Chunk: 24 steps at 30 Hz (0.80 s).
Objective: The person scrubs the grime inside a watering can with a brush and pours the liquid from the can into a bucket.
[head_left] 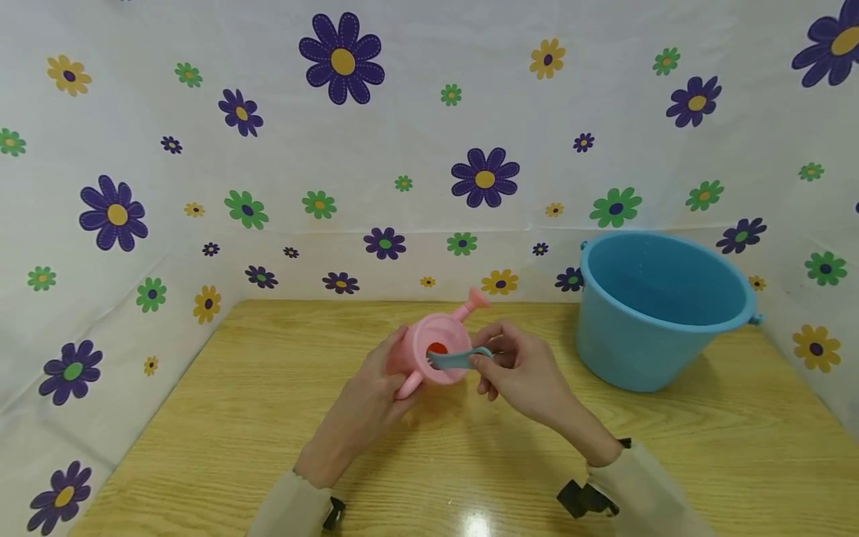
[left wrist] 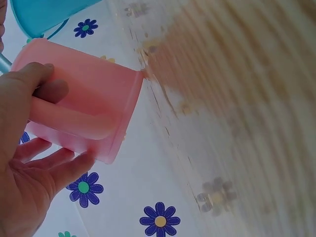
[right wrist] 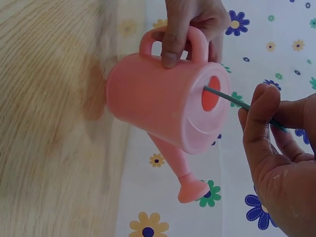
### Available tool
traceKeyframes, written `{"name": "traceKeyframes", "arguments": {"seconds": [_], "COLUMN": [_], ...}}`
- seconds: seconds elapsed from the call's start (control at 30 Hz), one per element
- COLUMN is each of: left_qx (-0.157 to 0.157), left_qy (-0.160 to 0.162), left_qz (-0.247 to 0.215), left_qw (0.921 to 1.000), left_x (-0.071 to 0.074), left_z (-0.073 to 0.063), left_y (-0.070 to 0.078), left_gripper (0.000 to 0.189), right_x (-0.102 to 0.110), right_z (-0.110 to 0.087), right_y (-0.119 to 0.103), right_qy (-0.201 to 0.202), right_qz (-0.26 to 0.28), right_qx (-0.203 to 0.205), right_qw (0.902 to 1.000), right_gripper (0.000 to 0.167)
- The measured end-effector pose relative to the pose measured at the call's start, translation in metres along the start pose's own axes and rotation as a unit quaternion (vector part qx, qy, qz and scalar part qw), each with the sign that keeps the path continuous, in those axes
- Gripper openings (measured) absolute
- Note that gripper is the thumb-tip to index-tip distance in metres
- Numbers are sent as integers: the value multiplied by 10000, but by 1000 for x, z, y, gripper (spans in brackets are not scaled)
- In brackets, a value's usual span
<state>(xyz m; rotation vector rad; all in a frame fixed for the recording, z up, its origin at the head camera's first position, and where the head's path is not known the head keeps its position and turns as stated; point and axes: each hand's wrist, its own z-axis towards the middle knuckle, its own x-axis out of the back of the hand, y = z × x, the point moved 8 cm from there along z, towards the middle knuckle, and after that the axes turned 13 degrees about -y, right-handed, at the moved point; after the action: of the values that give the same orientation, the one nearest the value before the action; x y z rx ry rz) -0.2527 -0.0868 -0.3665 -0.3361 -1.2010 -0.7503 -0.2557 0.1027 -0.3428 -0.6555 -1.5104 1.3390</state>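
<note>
A pink watering can [head_left: 439,326] is in the middle of the head view, its spout toward the back right. My left hand [head_left: 369,388] grips it by the handle, thumb over the handle in the right wrist view. Whether its base touches the table cannot be told. A slim blue-grey plastic utensil [head_left: 456,361] is pinched between the thumb and fingers of my right hand [head_left: 526,373]. Its far end reaches into the can's round top opening [right wrist: 211,98], where red-orange shows inside. That end is mostly hidden, so the utensil's kind is unclear.
A large light-blue bucket [head_left: 624,358] stands on the wooden table [head_left: 235,388] at the right, beyond my right hand. A white cloth [head_left: 403,134] printed with flowers rises behind the table and along both sides.
</note>
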Motion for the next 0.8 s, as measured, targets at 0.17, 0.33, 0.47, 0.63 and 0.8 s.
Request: {"name": "traceKeyframes", "arguments": {"seconds": [0.17,0.33,0.47,0.63,0.8], "left_qx": [-88,-290,-467,-501,-432], "left_qy": [26,89,86,75,74], "left_qz": [43,328,635,906,1178], "left_qw": [9999,9990,9968,9946,9921], "left_x": [-2,-4,-5,-6,-7], "left_z": [-1,2,6,9,10], "left_y": [2,7,14,18,21], "left_gripper": [33,36,35,35,36], "right_x": [2,1,-1,-2,-6], "right_z": [-2,-1,0,2,6], "right_y": [0,1,4,6,8], "right_qy": [24,23,25,43,83], "right_qz": [47,25,2,-24,-24], "right_qx": [66,56,5,-7,-61], "right_qw": [10000,10000,10000,10000,9999], "right_gripper": [15,16,17,16,17]}}
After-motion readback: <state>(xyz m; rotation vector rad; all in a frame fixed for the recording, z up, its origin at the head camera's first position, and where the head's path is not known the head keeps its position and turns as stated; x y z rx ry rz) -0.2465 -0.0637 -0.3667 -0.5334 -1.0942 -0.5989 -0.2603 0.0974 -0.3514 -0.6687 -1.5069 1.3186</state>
